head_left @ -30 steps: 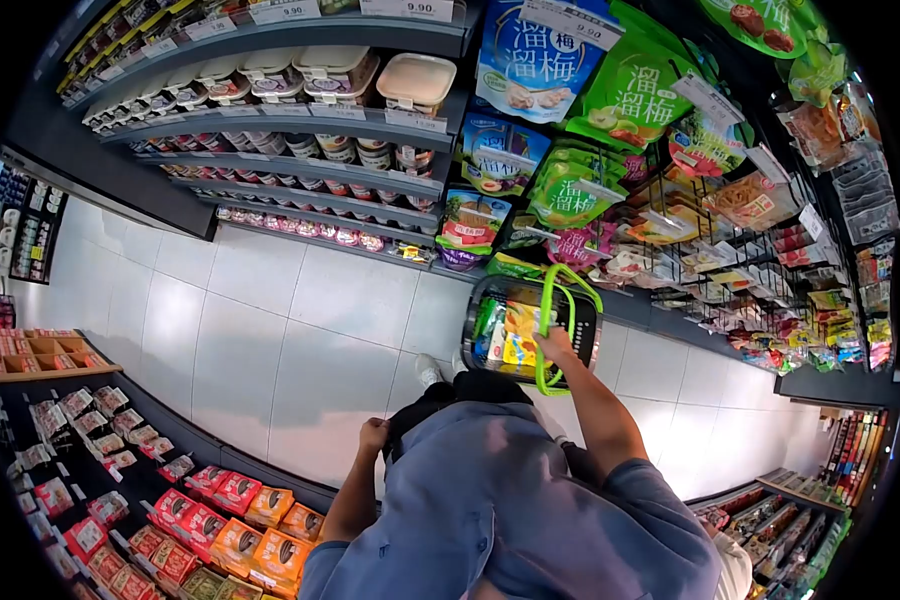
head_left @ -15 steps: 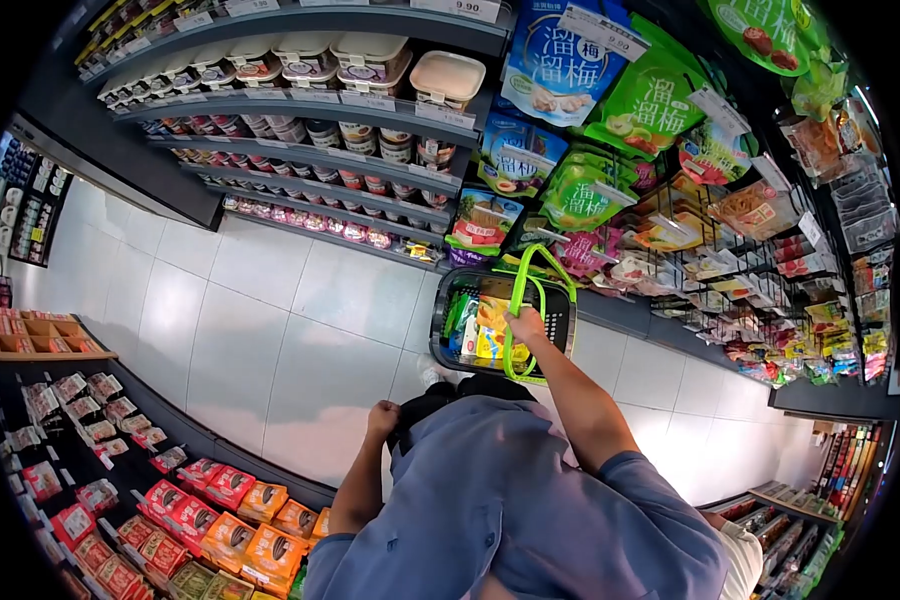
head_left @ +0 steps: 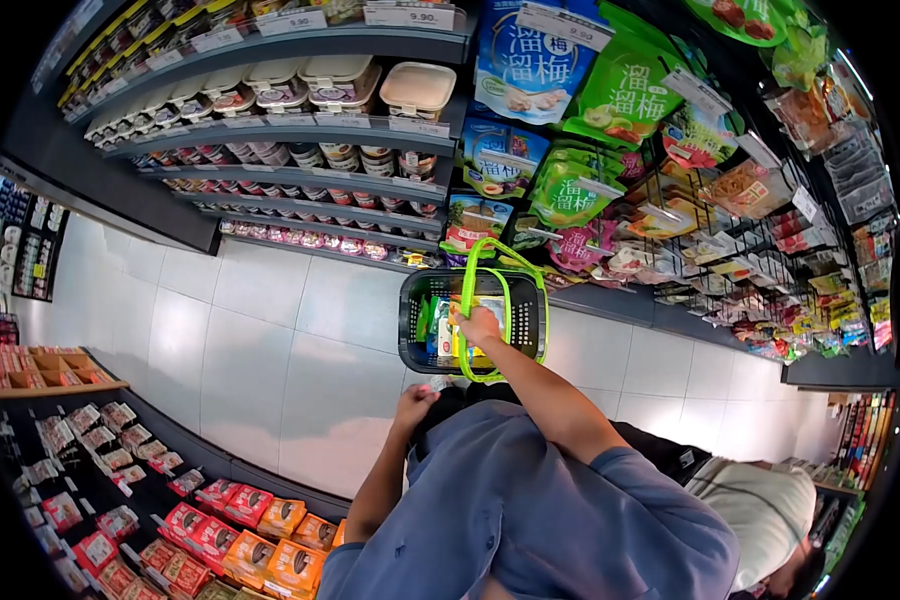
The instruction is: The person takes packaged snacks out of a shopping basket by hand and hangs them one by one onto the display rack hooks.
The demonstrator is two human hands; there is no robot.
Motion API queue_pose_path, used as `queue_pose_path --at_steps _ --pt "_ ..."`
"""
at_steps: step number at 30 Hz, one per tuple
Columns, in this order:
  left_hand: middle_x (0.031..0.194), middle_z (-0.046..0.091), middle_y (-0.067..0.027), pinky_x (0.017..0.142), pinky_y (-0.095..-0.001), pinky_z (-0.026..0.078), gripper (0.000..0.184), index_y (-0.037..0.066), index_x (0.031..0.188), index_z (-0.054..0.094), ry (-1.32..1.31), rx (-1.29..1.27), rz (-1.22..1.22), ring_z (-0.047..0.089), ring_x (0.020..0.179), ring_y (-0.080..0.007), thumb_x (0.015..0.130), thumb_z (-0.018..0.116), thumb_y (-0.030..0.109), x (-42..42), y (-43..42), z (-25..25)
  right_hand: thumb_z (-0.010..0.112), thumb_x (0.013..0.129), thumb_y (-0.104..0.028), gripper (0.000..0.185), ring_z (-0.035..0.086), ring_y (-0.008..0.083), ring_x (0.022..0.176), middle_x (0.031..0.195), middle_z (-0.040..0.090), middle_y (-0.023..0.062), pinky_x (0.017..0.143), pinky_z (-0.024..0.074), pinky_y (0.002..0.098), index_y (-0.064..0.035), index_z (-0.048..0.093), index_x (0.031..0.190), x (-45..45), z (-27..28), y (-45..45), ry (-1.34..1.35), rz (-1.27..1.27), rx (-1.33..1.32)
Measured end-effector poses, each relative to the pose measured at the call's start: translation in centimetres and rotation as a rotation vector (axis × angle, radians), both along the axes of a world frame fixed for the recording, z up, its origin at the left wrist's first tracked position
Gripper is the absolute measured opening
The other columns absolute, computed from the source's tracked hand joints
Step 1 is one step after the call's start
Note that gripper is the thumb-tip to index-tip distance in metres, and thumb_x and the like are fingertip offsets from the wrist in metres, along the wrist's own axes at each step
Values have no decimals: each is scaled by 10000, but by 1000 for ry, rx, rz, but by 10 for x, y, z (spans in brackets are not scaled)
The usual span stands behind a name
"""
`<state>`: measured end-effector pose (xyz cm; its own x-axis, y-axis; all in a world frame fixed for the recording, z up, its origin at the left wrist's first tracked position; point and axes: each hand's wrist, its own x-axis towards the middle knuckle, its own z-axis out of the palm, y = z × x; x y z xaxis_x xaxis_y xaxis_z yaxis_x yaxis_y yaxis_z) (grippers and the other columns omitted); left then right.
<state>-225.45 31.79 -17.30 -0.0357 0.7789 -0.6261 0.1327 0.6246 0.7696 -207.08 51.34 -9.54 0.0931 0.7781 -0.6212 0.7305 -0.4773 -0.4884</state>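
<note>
My right hand (head_left: pixel 478 326) is closed round the bright green handle (head_left: pixel 468 285) of a black shopping basket (head_left: pixel 530 325). The basket hangs in front of my body, above the floor, and holds several yellow, green and white packets (head_left: pixel 438 326), partly hidden by the hand and handle. Left of the basket and a little lower, my left hand (head_left: pixel 417 402) has its fingers curled together; what they hold, if anything, is too small to make out.
Shelves of tubs (head_left: pixel 340 85) stand ahead on the left, with hanging snack bags (head_left: pixel 575 190) ahead on the right. Boxed goods (head_left: pixel 250 555) line the lower left. Another person (head_left: pixel 760 500) is close behind on the right.
The basket and my right hand have moved left across my front. My left hand has shifted right and up, nearer the basket. More of the other person shows at the lower right.
</note>
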Motion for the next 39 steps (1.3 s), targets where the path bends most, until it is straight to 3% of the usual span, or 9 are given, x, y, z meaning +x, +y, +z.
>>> queue_pose_path --at_steps 5,9,13,17,19,22,26,30,39 --pt "1028 649 -78 838 -283 474 420 -3 1188 547 -389 93 102 609 958 -156 845 726 159 48 52 42 632 861 -456 495 696 256 611 724 688 173 618 562 378 38 664 836 -23 -9 -3 -22 47 82" --pt "892 605 -28 735 -269 458 324 8 1167 551 -260 72 53 581 846 -93 898 664 149 53 58 24 654 866 -426 476 699 246 627 788 686 177 600 568 353 48 642 907 -30 0 -10 161 79 59" --pt "822 613 -80 673 -334 487 200 -10 1050 554 82 342 100 589 692 -168 937 582 153 32 46 -2 627 907 -377 413 696 221 665 844 688 165 565 562 298 36 635 904 -24 -16 -36 630 -152 -157" --pt "768 605 -125 657 -364 494 117 6 928 514 86 94 233 609 708 -224 894 573 101 -19 31 -56 592 866 -381 388 683 307 828 942 684 199 747 544 397 -10 675 940 34 -60 -76 126 438 -15" --pt "722 607 -66 508 -297 461 101 37 962 488 135 258 252 557 589 -146 913 552 99 -40 25 -105 565 847 -366 387 660 346 948 978 680 216 834 522 428 -24 694 975 70 -73 -97 -46 566 -67" --pt "812 599 -149 700 -394 481 204 7 931 530 219 107 368 596 758 -256 796 633 119 -58 40 -105 548 875 -298 324 692 306 785 867 706 163 763 550 397 -18 679 973 126 -85 -123 -235 675 -45" --pt "796 541 -98 712 -377 465 281 -6 944 486 276 80 487 551 735 -254 763 666 110 -74 46 -94 555 893 -183 213 676 137 674 805 701 84 701 545 277 -3 664 925 153 -62 -116 -37 201 -268" --pt "868 553 -164 749 -398 463 366 -49 979 482 379 58 600 563 802 -307 719 698 91 -85 43 -112 539 892 -178 211 676 139 675 788 698 79 704 545 286 -5 654 930 168 -77 -115 -5 250 -288" --pt "1006 569 -228 822 -436 460 531 -59 1135 487 591 -139 719 567 922 -370 725 746 157 -101 52 -167 568 849 -297 271 635 360 971 993 669 182 870 507 433 -71 641 981 176 -133 -86 -259 729 -378"
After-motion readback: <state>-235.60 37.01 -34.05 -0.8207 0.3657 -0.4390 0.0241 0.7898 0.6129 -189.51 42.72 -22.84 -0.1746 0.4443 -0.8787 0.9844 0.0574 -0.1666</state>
